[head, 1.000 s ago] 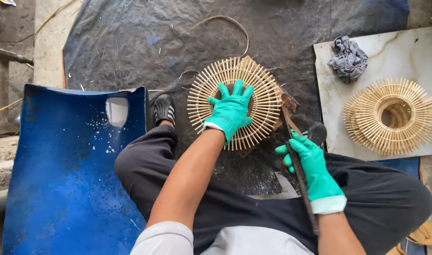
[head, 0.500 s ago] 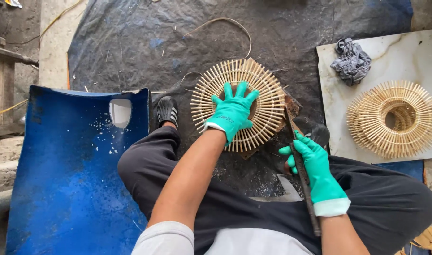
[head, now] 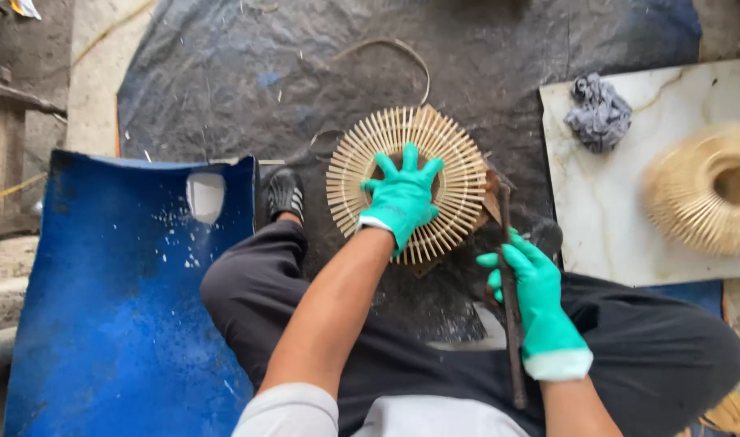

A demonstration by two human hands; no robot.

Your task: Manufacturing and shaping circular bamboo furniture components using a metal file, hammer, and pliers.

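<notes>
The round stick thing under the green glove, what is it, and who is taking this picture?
The camera sits on a person's head and looks down, so you see their own arms and dark trousers. They sit on a dark sheet on the ground. Both hands wear green gloves. The left hand presses flat on a round frame of thin pale sticks, spread out like sun rays. The right hand holds a long dark tool; I cannot tell exactly what kind. To the right lies a pale stone slab with a grey rag and another stick ring on it. To the left is a curved blue plastic piece.
</notes>
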